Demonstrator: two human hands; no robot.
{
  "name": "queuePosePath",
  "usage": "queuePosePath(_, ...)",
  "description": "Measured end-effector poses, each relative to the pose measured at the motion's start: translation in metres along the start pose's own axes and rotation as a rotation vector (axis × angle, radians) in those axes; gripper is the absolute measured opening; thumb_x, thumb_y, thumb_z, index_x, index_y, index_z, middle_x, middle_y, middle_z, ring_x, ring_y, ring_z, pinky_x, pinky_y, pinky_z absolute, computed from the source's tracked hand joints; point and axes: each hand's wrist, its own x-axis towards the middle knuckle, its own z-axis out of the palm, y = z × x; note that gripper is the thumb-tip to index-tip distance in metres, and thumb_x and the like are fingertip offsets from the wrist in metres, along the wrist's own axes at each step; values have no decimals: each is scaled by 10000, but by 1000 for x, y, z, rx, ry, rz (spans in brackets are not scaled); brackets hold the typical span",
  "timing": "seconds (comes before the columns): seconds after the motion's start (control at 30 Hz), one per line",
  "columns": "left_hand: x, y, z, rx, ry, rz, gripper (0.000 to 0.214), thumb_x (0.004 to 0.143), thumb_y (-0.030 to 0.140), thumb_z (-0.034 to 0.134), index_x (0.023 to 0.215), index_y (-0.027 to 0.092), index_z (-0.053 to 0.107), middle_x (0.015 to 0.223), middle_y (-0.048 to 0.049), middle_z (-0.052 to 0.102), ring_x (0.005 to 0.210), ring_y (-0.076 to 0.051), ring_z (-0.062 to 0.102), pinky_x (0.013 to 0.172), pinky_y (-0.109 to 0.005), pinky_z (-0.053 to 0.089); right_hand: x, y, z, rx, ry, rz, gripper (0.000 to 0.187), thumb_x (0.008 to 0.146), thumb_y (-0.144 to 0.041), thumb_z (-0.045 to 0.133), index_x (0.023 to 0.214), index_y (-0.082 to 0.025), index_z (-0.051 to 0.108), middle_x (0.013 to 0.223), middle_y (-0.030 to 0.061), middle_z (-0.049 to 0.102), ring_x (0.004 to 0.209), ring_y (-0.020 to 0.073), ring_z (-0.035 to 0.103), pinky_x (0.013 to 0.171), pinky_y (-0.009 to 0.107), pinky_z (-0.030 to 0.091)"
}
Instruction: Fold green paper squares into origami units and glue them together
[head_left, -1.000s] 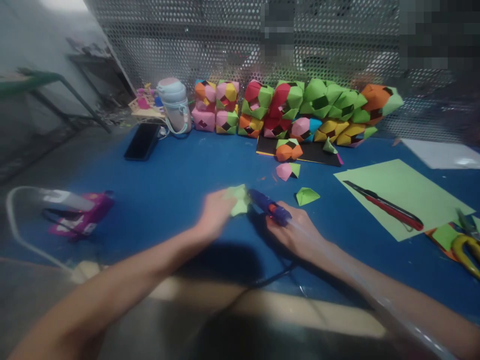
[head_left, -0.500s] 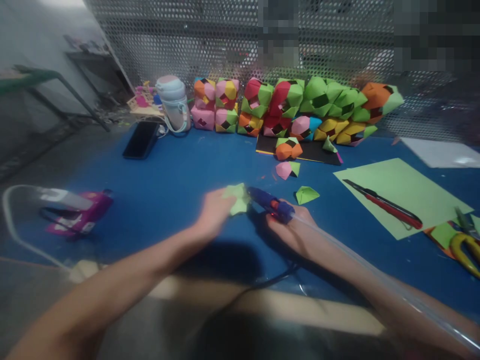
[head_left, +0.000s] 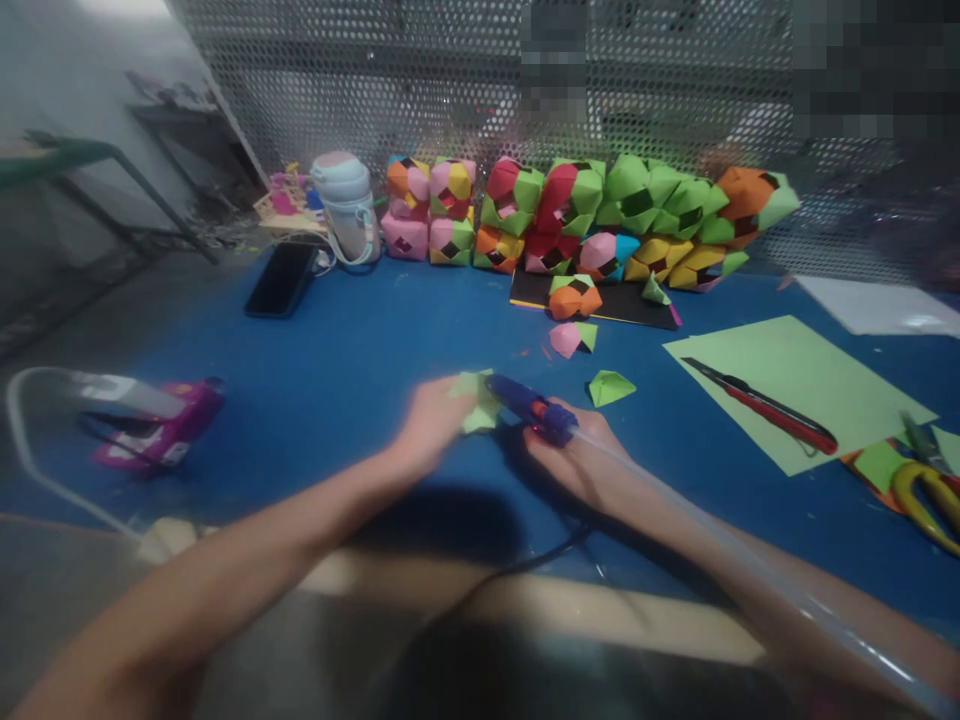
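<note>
My left hand (head_left: 431, 428) holds a small green paper piece (head_left: 472, 398) low over the blue table (head_left: 360, 350), near the middle of its front part. The fingers are closed on the piece, although the hand is a little blurred. My right hand (head_left: 581, 465) is wrapped around the blue glue gun (head_left: 534, 410), and the tip of the gun meets the right side of the green paper piece. The two hands are near each other but they do not touch.

A second folded green piece (head_left: 611, 386) lies on the table just to the right of the gun. Further to the right there is a green sheet (head_left: 825, 385) with a red cutter (head_left: 765, 405) on it. A pink glue gun (head_left: 161, 428) lies well apart at the left. A row of coloured paper cubes (head_left: 585, 215) stands at the back of the table.
</note>
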Motion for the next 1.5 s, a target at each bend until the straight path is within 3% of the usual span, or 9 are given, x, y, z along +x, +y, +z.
queuePosePath(0.6, -2, 2, 0, 38, 19, -3, 136, 650, 158, 583, 738, 128, 682, 648, -17, 651, 542, -102, 560, 504, -200, 422, -4, 2, -1, -44, -24, -24, 147, 812, -263, 432, 677, -207, 446, 612, 16, 531, 501, 121, 486, 486, 229, 354)
queuePosePath(0.87, 1, 2, -1, -70, 97, -1, 239, 603, 99, 551, 792, 124, 694, 713, -40, 683, 576, -127, 603, 528, -232, 477, -5, -1, -14, -26, -36, 32, 169, 803, -264, 439, 643, -209, 435, 556, 1, 488, 465, 121, 435, 464, 249, 332)
queuePosePath(1.03, -1, 9, 2, -177, 138, -53, 207, 594, 83, 571, 776, 114, 665, 749, -61, 684, 611, -151, 625, 581, -270, 515, 1, 22, -8, -50, 26, 203, 252, 833, -301, 439, 601, -204, 434, 530, -1, 475, 466, 126, 444, 451, 247, 321)
queuePosePath(1.23, -10, 17, 11, -248, 124, -159, 183, 595, 57, 592, 754, 122, 655, 770, -72, 685, 618, -157, 615, 617, -295, 513, 14, 52, 8, -296, 87, 154, 269, 868, -394, 451, 689, -196, 490, 653, 57, 548, 593, 185, 513, 536, 273, 349)
queuePosePath(1.37, -14, 16, 14, -245, 81, -189, 176, 611, 56, 595, 753, 133, 665, 763, -65, 682, 618, -158, 614, 624, -290, 498, 18, 53, 9, -370, 36, 212, 346, 893, -451, 409, 679, -195, 500, 639, 65, 551, 588, 199, 530, 518, 276, 326)
queuePosePath(1.5, -16, 15, 12, -227, 46, -177, 166, 628, 76, 608, 769, 137, 669, 769, -54, 679, 632, -150, 616, 637, -277, 489, 12, 39, -16, -459, -128, 175, 384, 882, -527, 413, 764, -183, 539, 724, 82, 594, 636, 205, 555, 545, 277, 337)
